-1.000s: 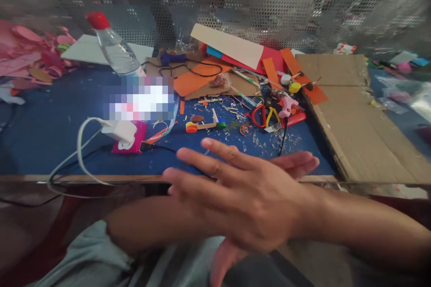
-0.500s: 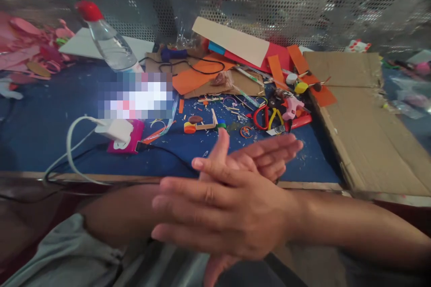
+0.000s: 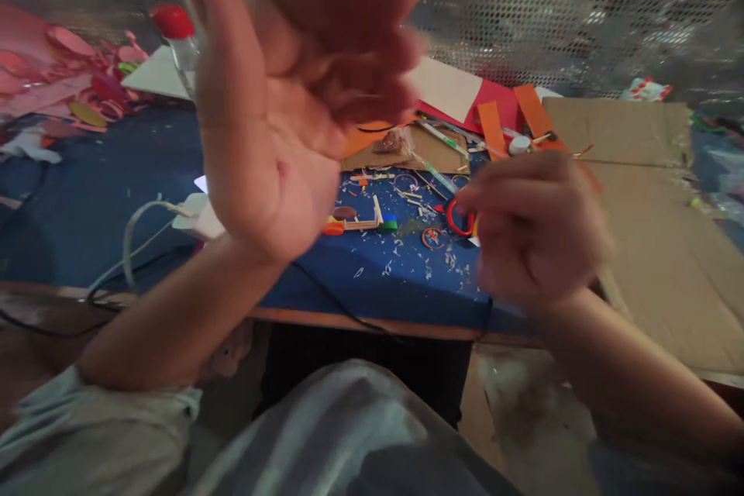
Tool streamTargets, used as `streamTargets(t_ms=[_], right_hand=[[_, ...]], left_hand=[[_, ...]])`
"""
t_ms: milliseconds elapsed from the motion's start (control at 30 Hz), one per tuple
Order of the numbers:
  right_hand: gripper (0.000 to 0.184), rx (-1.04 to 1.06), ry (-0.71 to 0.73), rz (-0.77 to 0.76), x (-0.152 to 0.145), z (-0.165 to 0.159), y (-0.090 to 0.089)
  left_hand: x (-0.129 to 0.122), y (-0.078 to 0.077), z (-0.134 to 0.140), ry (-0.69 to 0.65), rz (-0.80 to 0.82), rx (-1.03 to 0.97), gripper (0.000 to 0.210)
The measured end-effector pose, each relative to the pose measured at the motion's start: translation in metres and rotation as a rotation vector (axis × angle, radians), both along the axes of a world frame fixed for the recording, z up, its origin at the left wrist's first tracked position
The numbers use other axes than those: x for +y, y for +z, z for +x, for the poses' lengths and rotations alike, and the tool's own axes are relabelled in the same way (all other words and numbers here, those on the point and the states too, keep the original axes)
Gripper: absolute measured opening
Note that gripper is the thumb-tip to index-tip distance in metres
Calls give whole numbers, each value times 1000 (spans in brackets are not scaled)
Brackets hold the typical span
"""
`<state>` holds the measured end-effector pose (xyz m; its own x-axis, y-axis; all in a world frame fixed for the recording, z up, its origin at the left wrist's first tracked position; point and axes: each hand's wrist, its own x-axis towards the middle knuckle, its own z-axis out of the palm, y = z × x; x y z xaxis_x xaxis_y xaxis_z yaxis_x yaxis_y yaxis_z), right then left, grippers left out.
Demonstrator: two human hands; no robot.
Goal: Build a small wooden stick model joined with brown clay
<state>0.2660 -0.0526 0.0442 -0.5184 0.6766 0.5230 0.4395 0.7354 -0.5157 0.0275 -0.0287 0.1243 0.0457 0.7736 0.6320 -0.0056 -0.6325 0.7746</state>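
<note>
My left hand [image 3: 291, 108] is raised close to the camera, palm showing, thumb apart and fingers loosely bent. It is open and holds nothing. My right hand [image 3: 538, 229] hovers at the right over the table, blurred by motion, its fingers curled into a loose fist with nothing visible in them. Between the hands, on the blue table [image 3: 372, 287], lies a small assembly of wooden sticks [image 3: 361, 225] with an orange and a blue-green piece at its ends. Red looped handles [image 3: 459, 218] show just left of my right hand, which hides what is behind it.
Cardboard [image 3: 668, 248] covers the table's right side. A red-capped bottle [image 3: 173, 22] and a white plug [image 3: 201, 217] with cables are partly behind my left hand. Pink scraps [image 3: 63, 77] lie at far left; orange paper strips [image 3: 493, 128] lie at the back. Small white shavings litter the middle.
My hands, crossed palm to palm before, have come apart. The left has risen up and left towards the camera; the right has moved right and its fingers have curled.
</note>
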Motion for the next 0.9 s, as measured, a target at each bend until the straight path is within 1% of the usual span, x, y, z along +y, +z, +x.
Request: streamTargets(t_ms=[33, 67, 100, 133, 167, 233, 267, 333, 433, 533, 633, 700, 767, 833, 900], right_hand=[[48, 48, -27, 5, 13, -1, -4], [47, 89, -46, 4, 25, -3, -10], [47, 114, -55, -5, 37, -6, -17], [49, 78, -47, -38, 47, -10, -26], [52, 26, -34, -56, 55, -14, -36], [56, -97, -14, -92, 64, -21, -56], [55, -147, -10, -106, 66, -24, -64], [44, -211, -9, -126, 67, -28, -75], [25, -243, -3, -127, 68, -27, -78], [24, -250, -14, -122, 72, -19, -72], [22, -249, -28, -133, 76, -7, -69], [20, -238, -26, -147, 78, -1, -69], [19, -220, -21, -162, 77, 3, -69], [20, -213, -15, -183, 75, 5, -69], [20, -225, -13, -197, 73, 6, -67]], left_hand=[[9, -11, -9, 59, 65, -7, 83], [18, -23, -19, 100, 87, 17, 60], [27, -35, -27, 83, 85, 79, 48], [35, -46, -34, 88, 125, 64, 43], [42, -57, -41, 97, 137, 46, 43], [51, -74, -50, 70, 90, 134, 48], [52, -81, -53, 59, 57, 174, 48], [51, -93, -57, 71, 6, 251, 49], [42, -101, -63, 141, -26, 326, 52], [34, -100, -70, 164, -31, 417, 43], [30, -96, -75, 130, 25, 648, 27], [28, -95, -76, 94, 62, 837, 30], [25, -96, -76, 54, 43, 979, 40], [22, -100, -74, 19, -8, 1048, 44], [20, -104, -72, 1, -46, 1064, 44]])
